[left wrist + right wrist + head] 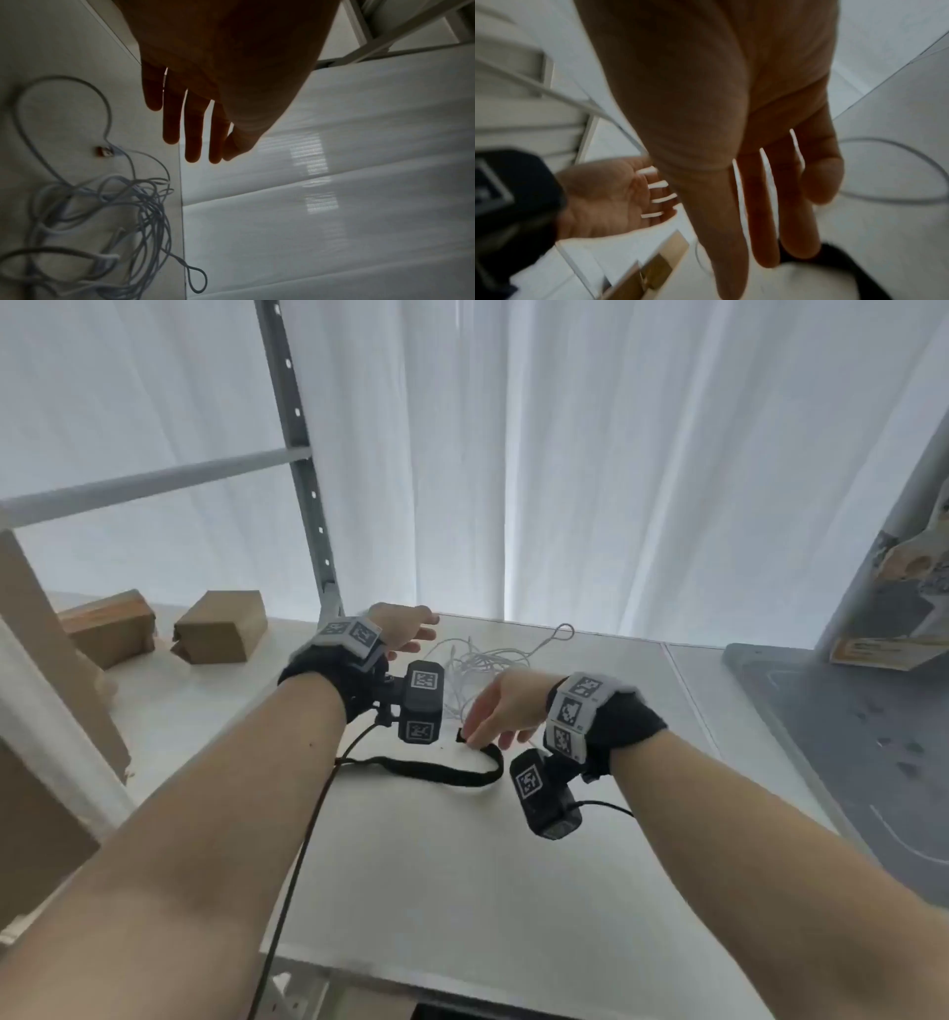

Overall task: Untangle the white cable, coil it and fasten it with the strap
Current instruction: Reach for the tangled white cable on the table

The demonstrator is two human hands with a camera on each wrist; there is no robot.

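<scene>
A tangled white cable [482, 660] lies in a loose heap near the far edge of the white table [462, 855]; one thin loop [562, 633] sticks out to the right. In the left wrist view the cable [144, 213] shows a small plug [104, 151]. A black strap [431, 770] lies curved on the table in front of the cable. My left hand [411, 634] hovers left of the heap, fingers straight, holding nothing. My right hand [493, 719] hangs over the strap's right end with fingers [765, 223] extended downward; the strap [834, 255] lies just below their tips.
Two cardboard boxes [218, 626] sit at the back left by a grey shelf post [303, 469]. White curtains hang behind the table. A grey mat [842, 752] with a packaged item [893, 603] lies at the right. Black camera wires trail from my wrists.
</scene>
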